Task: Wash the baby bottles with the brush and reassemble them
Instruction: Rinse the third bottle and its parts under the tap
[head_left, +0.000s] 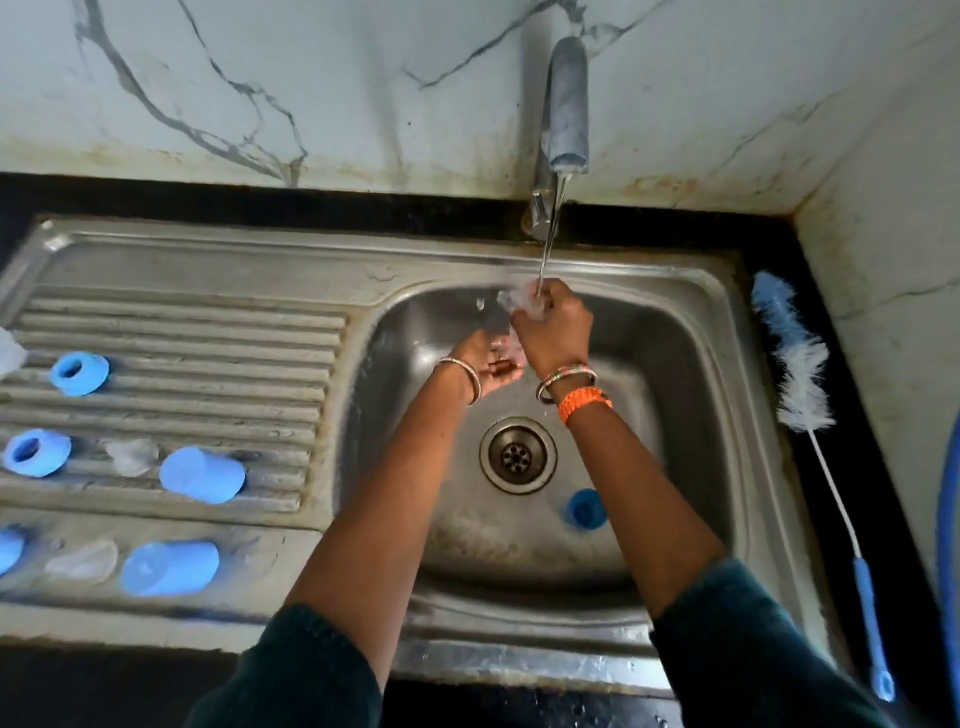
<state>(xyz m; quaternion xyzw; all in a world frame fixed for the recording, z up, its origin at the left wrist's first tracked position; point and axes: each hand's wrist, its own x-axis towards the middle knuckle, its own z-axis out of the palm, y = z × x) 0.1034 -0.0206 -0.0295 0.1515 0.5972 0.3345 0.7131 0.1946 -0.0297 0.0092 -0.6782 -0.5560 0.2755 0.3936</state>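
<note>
Near the upper centre of the frame, your right hand (553, 332) pinched a small clear soft teat (524, 304) under the thin stream from the steel tap (569, 104). Your left hand (488, 369) lay open and cupped just below it, holding nothing. Wet silicone like that probably handled as light, floppy and slippery, best gripped at its thicker base rim. A blue plastic screw ring (586, 509) sat in the steel sink basin (675, 364). The fluffy blue-and-white bottle brush (795, 364) lay on the black counter (779, 249) at right.
</note>
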